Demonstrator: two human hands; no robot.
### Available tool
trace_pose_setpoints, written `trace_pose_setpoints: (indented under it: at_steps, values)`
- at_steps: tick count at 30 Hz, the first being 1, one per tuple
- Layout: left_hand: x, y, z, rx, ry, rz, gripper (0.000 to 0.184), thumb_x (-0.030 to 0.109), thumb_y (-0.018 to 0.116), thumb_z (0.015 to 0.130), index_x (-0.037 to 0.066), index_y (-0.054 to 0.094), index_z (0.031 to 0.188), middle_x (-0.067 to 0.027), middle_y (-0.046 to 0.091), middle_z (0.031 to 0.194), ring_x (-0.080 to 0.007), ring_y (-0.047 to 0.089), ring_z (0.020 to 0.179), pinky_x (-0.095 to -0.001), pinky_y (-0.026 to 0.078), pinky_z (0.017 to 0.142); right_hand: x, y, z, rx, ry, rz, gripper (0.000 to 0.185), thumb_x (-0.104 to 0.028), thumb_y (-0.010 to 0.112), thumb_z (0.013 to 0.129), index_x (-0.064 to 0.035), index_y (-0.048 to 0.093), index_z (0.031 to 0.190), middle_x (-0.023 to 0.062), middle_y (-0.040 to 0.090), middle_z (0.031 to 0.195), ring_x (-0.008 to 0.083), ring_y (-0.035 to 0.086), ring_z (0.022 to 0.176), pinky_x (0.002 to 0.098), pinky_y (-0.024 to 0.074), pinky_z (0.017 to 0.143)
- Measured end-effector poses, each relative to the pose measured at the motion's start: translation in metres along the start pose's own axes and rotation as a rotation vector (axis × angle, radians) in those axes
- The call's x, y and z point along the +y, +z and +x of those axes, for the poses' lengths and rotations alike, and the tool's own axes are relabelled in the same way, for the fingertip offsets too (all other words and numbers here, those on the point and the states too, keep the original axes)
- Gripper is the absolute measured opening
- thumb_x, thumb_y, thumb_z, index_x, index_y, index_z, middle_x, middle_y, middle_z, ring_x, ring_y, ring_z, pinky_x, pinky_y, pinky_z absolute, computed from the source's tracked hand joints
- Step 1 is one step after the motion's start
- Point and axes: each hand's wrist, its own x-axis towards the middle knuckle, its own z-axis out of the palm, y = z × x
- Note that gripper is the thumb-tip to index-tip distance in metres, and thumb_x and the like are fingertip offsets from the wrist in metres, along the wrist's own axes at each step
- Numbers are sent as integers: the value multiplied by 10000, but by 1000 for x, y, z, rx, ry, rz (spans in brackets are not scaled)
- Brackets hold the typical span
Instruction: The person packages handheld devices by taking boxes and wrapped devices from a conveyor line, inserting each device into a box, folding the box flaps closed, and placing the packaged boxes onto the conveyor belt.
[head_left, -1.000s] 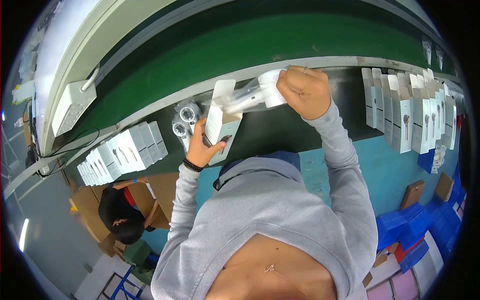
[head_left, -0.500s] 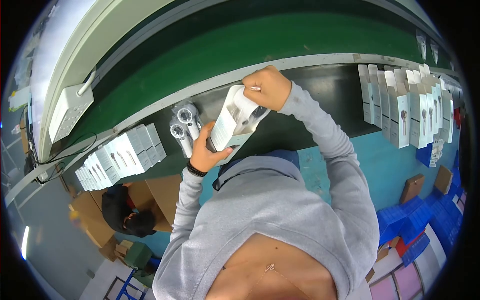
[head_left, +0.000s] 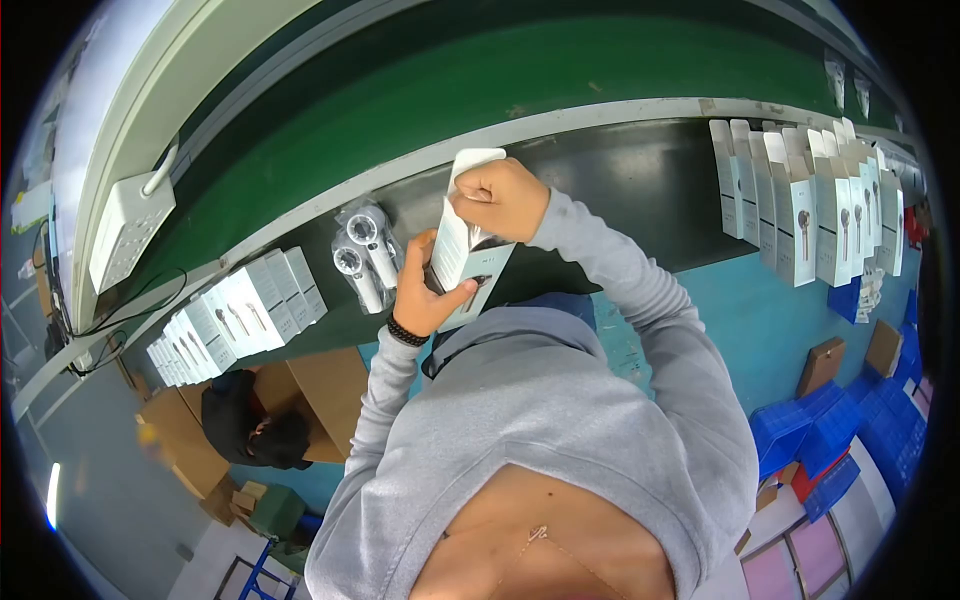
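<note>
My left hand [head_left: 425, 292] is wrapped round the lower part of a white printed box [head_left: 470, 265], which stands tilted with its top flap up. At the box's open top, my right hand [head_left: 505, 203] is closed in a fist over the mouth. Its fingers grip a bagged shower head [head_left: 477, 236], of which only a bit of clear wrap shows; the rest is hidden by the box and the hand. Left of the box lie two more shower heads [head_left: 368, 255] in clear bags, with round ringed faces and white handles.
Rows of closed boxes [head_left: 235, 312] stand on the dark bench at left. Several open-topped boxes [head_left: 805, 215] stand at right. A power strip [head_left: 130, 230] hangs at far left. Another person [head_left: 255, 425] bends by cardboard boxes [head_left: 325, 400]. Blue bins [head_left: 800, 430] sit at lower right.
The shower head has gone down into the box, from mostly showing to nearly hidden. My right hand has moved left and down to the box's mouth. The box is more upright.
</note>
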Motion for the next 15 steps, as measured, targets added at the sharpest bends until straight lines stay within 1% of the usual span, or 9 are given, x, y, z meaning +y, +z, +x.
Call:
trace_pose_setpoints:
  at_steps: [1,2,5,6,9,10,13,14,15]
  values:
    - [2,-1,1,3,-10,-25,685,147,747,726,-13,348,1260,-187,576,1100,-231,570,1019,-332,428,891,-3,-1,-1,-2,68,74,211,-123,606,760,-12,462,652,130,518,626,240,578,614,376,412,547]
    - [4,-1,1,7,-22,-52,681,146,746,729,-13,349,1260,-185,579,1097,-225,571,1014,-328,428,887,-3,-2,-2,-69,198,383,165,-114,620,821,-10,526,734,78,573,719,160,608,712,324,473,625]
    - [8,0,1,-11,-21,-80,666,147,736,742,-9,355,1265,-166,595,1065,-205,581,990,-314,429,874,11,-19,-8,-237,85,509,118,-112,627,856,3,606,873,63,633,871,141,618,837,298,508,763]
    - [9,1,2,-28,6,-60,663,147,734,745,-9,356,1267,-161,598,1060,-203,583,986,-314,430,873,14,-32,-10,-371,117,520,188,-106,648,852,9,632,999,81,641,982,157,612,937,296,487,879]
    - [25,5,3,-48,-29,-171,639,124,720,761,-9,358,1271,-151,604,1058,-191,587,984,-307,435,864,2,-51,-18,-321,196,584,209,-94,655,846,15,634,1023,79,645,1026,141,596,973,290,476,886]
    - [29,7,3,-41,-41,-173,632,117,716,765,-7,358,1270,-151,606,1056,-188,592,976,-304,443,853,-2,-47,-19,-216,145,417,157,-116,664,817,-2,671,925,62,652,1001,180,620,923,309,494,835]
    - [36,3,0,-35,-93,-146,614,102,708,770,-1,359,1265,-151,614,1039,-181,609,936,-297,473,811,-3,-23,-19,8,-318,-527,117,-84,658,748,-45,682,855,50,624,890,245,607,815,356,498,706]
    - [37,2,-3,-36,-116,-133,609,98,706,772,1,359,1263,-151,617,1031,-179,615,921,-295,485,795,-4,-15,-18,58,-398,-456,109,-122,654,704,-59,676,791,75,607,787,301,588,721,402,482,621]
    - [37,1,-5,-54,-106,-118,608,99,706,771,2,359,1260,-151,621,1021,-180,621,907,-295,493,783,-6,-11,-18,-44,-297,-448,98,-116,650,707,-54,668,779,87,612,772,304,595,712,401,484,621]
